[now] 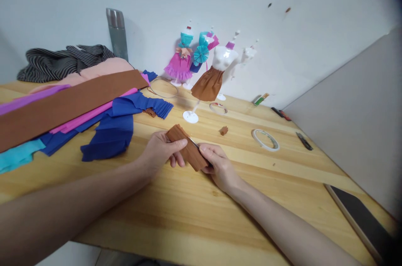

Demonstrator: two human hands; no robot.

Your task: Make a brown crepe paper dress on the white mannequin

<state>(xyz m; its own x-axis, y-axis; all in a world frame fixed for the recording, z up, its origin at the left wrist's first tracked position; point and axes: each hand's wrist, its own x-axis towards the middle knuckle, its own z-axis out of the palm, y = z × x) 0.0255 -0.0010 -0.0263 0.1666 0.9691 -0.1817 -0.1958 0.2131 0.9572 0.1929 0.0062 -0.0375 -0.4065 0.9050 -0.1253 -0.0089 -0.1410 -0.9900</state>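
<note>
Brown paper (193,156) is being pinched by the left hand (158,149) and apparently cut with a blade (194,143) clasped in the right hand (221,166), steadiness being needed next.

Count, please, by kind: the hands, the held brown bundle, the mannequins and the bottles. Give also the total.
Left hand and right hand: 2
Brown bundle: 1
Mannequins: 4
Bottles: 1
Total: 8
</note>
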